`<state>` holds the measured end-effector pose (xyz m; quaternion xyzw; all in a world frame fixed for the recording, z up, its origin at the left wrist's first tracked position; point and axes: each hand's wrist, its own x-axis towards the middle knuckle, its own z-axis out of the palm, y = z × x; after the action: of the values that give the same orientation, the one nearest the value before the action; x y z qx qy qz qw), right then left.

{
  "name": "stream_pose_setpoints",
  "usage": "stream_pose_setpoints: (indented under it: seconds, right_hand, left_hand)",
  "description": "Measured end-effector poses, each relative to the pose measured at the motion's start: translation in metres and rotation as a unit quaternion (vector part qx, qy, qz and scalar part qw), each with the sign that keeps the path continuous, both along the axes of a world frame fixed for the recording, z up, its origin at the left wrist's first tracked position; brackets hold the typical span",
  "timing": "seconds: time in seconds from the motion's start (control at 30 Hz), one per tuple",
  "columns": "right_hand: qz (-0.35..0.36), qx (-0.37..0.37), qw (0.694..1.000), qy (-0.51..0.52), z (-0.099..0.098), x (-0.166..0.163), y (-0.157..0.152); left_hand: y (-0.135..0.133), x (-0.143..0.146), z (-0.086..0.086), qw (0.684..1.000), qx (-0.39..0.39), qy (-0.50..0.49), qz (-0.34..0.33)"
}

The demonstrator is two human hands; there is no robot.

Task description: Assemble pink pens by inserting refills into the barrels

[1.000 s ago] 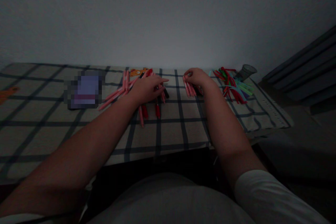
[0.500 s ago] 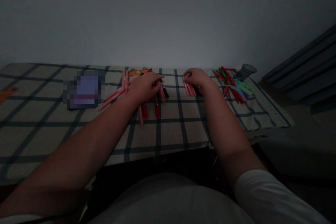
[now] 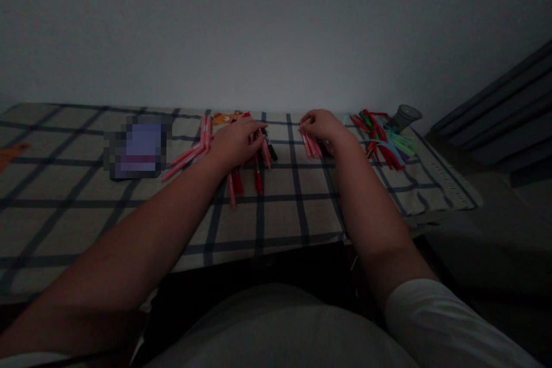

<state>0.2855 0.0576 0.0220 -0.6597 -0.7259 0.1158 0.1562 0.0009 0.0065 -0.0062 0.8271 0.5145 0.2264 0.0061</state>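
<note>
My left hand lies over a loose pile of pens, its thumb and fingers closed around a pink pen. Red pens and a black pen stick out from under it, and more pink pens fan out to its left. Farther right, my right hand pinches the upper ends of a bundle of pink pens resting on the cloth. Its palm hides part of that bundle, where something dark also shows.
A checked cloth covers the table against the wall. To the right lie red, green and blue strips beside a grey mesh cup. A bear picture sits behind the pile. At left is a blurred-out purple object.
Both hands stay almost in place. The right hand's fingers shift very slightly at the top of the pink bundle; the pens lie as before.
</note>
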Motion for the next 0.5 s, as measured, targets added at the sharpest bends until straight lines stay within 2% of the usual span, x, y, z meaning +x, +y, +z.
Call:
stream_pose_setpoints:
  seconds: [0.2, 0.3, 0.5]
  right_hand:
    - [-0.014, 0.065, 0.997, 0.045, -0.002, -0.011, 0.003]
    - [0.024, 0.091, 0.994, 0.048, -0.005, -0.028, -0.002]
    - [0.135, 0.068, 0.987, 0.054, -0.009, -0.061, -0.020]
  left_hand:
    - [-0.002, 0.002, 0.002, 1.000, -0.016, -0.002, 0.019]
    - [-0.001, 0.003, 0.001, 1.000, -0.019, -0.002, 0.022]
    - [0.002, 0.001, -0.002, 1.000, 0.002, 0.002, -0.002]
